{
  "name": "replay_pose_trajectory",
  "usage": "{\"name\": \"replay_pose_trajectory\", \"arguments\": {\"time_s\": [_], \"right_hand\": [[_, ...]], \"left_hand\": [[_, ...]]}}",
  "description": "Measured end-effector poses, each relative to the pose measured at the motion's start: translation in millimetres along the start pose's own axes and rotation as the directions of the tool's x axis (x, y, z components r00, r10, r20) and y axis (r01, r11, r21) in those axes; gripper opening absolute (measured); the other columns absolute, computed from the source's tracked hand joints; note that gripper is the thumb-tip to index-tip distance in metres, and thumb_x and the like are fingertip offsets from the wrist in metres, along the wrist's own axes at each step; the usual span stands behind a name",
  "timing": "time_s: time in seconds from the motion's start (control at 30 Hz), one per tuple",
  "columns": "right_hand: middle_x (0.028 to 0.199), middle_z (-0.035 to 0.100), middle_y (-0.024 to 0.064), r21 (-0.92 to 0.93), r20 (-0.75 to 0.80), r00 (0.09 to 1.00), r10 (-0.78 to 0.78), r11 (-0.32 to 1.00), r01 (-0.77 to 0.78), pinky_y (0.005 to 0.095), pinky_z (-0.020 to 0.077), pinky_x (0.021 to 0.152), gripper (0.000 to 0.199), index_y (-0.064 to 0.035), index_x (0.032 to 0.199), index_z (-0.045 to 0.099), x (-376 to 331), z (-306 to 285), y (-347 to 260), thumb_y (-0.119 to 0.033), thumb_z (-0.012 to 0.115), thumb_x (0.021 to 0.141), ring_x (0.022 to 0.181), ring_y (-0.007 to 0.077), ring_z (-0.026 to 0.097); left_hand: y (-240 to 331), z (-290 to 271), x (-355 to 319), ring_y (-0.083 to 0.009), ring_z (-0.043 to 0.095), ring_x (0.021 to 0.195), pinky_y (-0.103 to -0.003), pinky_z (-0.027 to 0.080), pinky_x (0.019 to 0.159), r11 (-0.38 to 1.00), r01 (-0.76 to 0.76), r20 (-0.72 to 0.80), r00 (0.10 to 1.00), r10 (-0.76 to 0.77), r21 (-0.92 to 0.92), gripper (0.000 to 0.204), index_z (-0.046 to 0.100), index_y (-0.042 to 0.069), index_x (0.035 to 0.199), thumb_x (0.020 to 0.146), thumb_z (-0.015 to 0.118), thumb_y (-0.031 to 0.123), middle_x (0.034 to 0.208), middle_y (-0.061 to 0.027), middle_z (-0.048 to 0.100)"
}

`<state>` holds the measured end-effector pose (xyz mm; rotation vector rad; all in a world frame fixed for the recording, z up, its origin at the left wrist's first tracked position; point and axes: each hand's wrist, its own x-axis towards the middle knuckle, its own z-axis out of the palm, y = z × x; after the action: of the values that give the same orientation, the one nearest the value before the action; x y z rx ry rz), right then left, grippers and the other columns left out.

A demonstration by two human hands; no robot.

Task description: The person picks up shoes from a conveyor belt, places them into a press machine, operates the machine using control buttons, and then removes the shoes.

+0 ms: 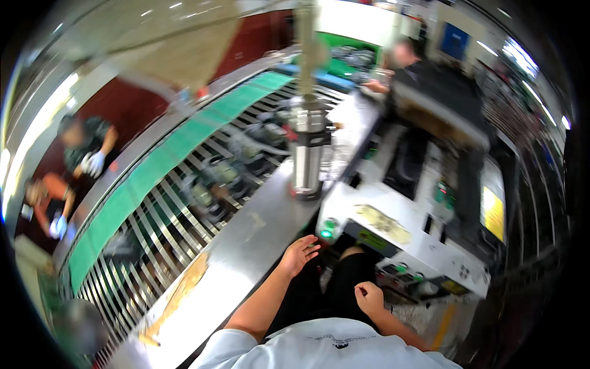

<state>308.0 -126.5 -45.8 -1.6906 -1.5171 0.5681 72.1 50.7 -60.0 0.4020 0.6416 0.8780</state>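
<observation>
My left hand (300, 255) is raised over my lap with its fingers apart and nothing in it. Just beyond its fingertips, a green-lit push button (327, 234) glows on the corner of a white machine (350, 212). My right hand (370, 299) hangs in front of my right thigh, fingers curled in, and no held thing shows. It is nearest to the machine's front panel, where more green buttons (401, 268) sit. A dark recess (409, 161) runs along the machine's top.
On my left a steel ledge (255, 224) borders a slatted conveyor (163, 218) carrying several blurred grey objects (212, 178). A metal cylinder on a post (307, 154) stands ahead. Two people (86, 144) in gloves work across the conveyor; another person (409, 61) is at the far end.
</observation>
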Motion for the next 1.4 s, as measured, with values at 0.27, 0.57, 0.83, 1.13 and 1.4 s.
{"name": "replay_pose_trajectory", "arguments": {"time_s": [0.27,0.57,0.83,1.13,1.4], "right_hand": [[0.070,0.061,0.0082,0.162,0.505,0.742,-0.440,0.893,0.419,0.0333,0.0481,0.055,0.008,-0.0084,0.084,0.064,58,168,-82,-0.009,0.064,0.076,0.062,0.0255,0.061],[0.073,0.065,0.0101,0.050,0.600,0.604,-0.525,0.777,0.627,0.0447,0.0492,0.061,0.012,-0.0109,0.089,0.060,79,341,-155,-0.020,0.058,0.081,0.066,0.0314,0.062],[0.066,0.062,0.0075,0.174,0.506,0.591,-0.628,0.746,0.643,0.0397,0.0495,0.054,0.007,-0.0119,0.082,0.059,77,359,-130,-0.019,0.060,0.079,0.059,0.0280,0.061],[0.059,0.057,0.0064,0.121,0.433,0.599,-0.674,0.702,0.702,0.0381,0.0473,0.049,0.012,-0.0113,0.072,0.053,77,343,-154,-0.018,0.060,0.078,0.052,0.0268,0.058],[0.062,0.059,0.0092,0.146,0.401,0.638,-0.657,0.733,0.664,0.0449,0.0466,0.051,0.013,-0.0105,0.074,0.053,72,348,-148,-0.021,0.058,0.081,0.057,0.0317,0.059]], "left_hand": [[62,-192,-131,-0.0200,0.055,0.096,-0.035,0.045,0.082,0.778,-0.628,-0.653,0.592,0.473,-0.005,0.032,0.050,0.011,0.114,0.087,0.055,0.029,0.106,-0.0048,0.057],[233,-386,-254,-0.0254,0.051,0.100,-0.038,0.043,0.086,0.646,-0.459,-0.790,-0.278,0.547,0.609,0.074,0.037,0.005,0.133,0.075,0.074,0.035,0.116,-0.0136,0.048],[329,-454,-251,-0.0383,0.037,0.128,-0.046,0.036,0.104,0.756,-0.046,-0.645,-0.558,0.523,0.652,0.111,0.024,-0.005,0.140,0.058,0.085,0.037,0.142,-0.0250,0.029],[337,-443,-286,-0.0342,0.060,0.097,-0.047,0.052,0.079,0.666,-0.393,-0.770,-0.406,0.492,0.633,0.078,0.040,-0.002,0.129,0.061,0.076,0.008,0.115,-0.0163,0.056],[204,-303,-400,-0.0340,0.056,0.110,-0.055,0.045,0.092,0.602,-0.793,-0.838,0.260,0.481,0.100,0.061,0.048,0.009,0.124,0.076,0.062,0.043,0.121,-0.0149,0.057]]}}
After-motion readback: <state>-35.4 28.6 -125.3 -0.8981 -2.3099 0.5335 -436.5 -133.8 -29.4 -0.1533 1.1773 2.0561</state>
